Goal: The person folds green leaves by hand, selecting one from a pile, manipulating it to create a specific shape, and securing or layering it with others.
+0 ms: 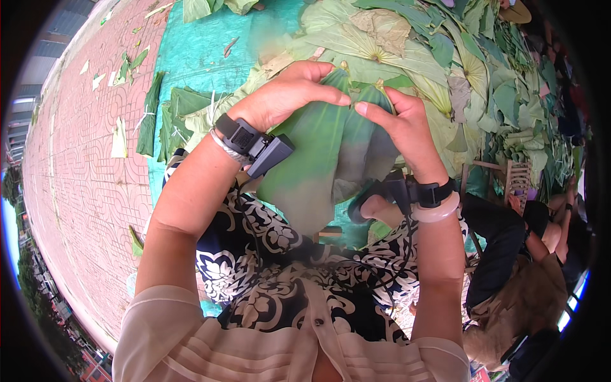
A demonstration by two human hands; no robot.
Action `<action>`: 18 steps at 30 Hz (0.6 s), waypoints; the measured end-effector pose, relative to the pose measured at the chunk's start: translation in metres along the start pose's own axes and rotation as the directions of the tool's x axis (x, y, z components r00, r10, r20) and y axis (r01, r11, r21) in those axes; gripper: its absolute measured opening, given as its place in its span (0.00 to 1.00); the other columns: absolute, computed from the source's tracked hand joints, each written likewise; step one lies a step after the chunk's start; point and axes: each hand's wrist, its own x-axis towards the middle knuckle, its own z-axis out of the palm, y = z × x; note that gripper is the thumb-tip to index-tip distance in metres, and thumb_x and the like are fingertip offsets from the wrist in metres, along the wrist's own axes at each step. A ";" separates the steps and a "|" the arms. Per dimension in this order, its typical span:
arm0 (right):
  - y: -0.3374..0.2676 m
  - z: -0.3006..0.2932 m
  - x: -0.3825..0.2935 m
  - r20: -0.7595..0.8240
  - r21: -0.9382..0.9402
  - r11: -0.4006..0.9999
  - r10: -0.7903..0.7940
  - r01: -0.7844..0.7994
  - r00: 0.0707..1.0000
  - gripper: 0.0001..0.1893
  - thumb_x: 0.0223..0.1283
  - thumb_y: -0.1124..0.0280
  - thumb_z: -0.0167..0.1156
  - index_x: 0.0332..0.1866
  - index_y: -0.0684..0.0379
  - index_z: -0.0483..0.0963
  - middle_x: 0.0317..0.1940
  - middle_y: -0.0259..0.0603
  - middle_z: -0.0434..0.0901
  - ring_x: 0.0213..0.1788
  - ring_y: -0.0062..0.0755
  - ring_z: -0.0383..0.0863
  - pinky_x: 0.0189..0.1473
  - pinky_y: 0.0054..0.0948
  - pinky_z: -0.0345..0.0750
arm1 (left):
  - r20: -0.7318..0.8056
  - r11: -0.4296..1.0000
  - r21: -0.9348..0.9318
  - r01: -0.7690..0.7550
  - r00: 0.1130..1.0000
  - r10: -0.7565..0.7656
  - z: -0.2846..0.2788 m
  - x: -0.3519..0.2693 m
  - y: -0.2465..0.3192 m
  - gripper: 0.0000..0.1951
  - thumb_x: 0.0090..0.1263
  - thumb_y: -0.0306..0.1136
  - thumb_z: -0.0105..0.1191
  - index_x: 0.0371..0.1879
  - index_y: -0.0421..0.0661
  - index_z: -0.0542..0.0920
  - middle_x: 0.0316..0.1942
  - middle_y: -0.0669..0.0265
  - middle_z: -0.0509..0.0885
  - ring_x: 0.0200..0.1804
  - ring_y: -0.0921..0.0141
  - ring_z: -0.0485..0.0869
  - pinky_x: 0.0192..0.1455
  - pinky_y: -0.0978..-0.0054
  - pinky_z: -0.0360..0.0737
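Note:
Folded green lotus leaves point(305, 157) hang down in front of me, their narrow stem ends at the top. My left hand point(305, 88) grips one stem end between thumb and fingers. Close beside it, my right hand point(405, 112) pinches the other stem end, with its folded leaf point(370, 143) hanging below. The two thumb tips nearly meet between the leaves. Large flattened lotus leaves point(334, 40) lie spread beyond my hands, with a dry brown leaf point(382, 29) on them. Each wrist wears a dark strapped device with a cable.
A teal tarp point(205, 52) covers pink paving point(95, 143). Tied bundles of folded leaves point(150, 114) lie at the left. More leaves point(510, 100) are heaped at the right. A small wooden chair point(518, 176) stands near a seated person in dark trousers point(496, 243).

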 end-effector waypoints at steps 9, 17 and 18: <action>0.003 -0.001 0.002 -0.001 -0.030 0.999 0.035 -0.035 0.999 0.16 0.57 0.65 0.68 0.42 0.68 0.80 0.28 0.29 0.79 0.32 0.15 0.72 0.37 0.23 0.74 | 0.061 0.944 0.329 0.017 0.997 -0.039 -0.014 0.000 0.001 0.15 0.62 0.28 0.63 0.47 0.38 0.81 0.40 0.70 0.85 0.43 0.79 0.80 0.50 0.80 0.76; 0.015 -0.004 0.004 0.078 -0.188 0.982 0.043 -0.028 0.996 0.20 0.55 0.65 0.68 0.46 0.71 0.78 0.31 0.37 0.81 0.34 0.21 0.74 0.41 0.26 0.75 | -0.046 0.751 0.660 -0.007 0.998 0.050 -0.012 0.002 0.001 0.07 0.61 0.28 0.63 0.30 0.39 0.79 0.26 0.76 0.78 0.31 0.83 0.71 0.34 0.80 0.69; 0.015 -0.004 0.005 0.087 -0.217 0.976 0.043 -0.023 0.995 0.21 0.55 0.65 0.68 0.48 0.71 0.77 0.32 0.40 0.81 0.35 0.22 0.75 0.43 0.27 0.75 | -0.049 0.751 0.660 -0.005 0.998 0.049 -0.013 0.001 0.001 0.07 0.61 0.28 0.63 0.30 0.39 0.79 0.26 0.76 0.78 0.31 0.83 0.71 0.34 0.80 0.69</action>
